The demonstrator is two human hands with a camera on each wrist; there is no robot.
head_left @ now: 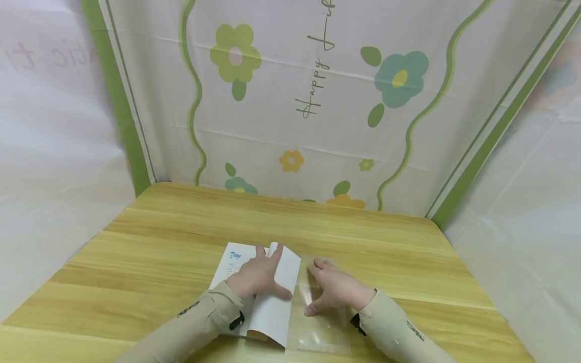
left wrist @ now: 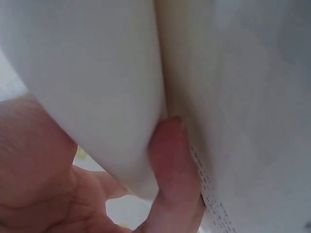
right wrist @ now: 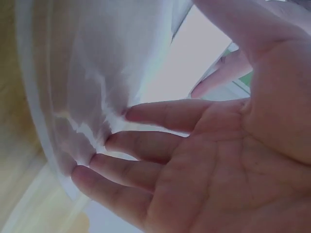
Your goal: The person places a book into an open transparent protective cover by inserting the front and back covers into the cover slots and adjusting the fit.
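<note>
head: left hand (head_left: 256, 277) lies with fingers flat on a folded paper sheet (head_left: 277, 302) on the wooden table (head_left: 181, 242), right hand (head_left: 333, 290) spread on a clear plastic sleeve (head_left: 322, 327) just beside | left wrist: one fingertip (left wrist: 167, 145) presses into the paper's fold (thin, floppy, best held by an edge) | right wrist: straight fingers (right wrist: 146, 145) press the crinkly, probably slippery film (right wrist: 82, 87)

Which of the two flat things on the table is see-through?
The plastic sleeve under the right hand: the wooden table shows through it. The paper booklet under the left hand is opaque white.
</note>
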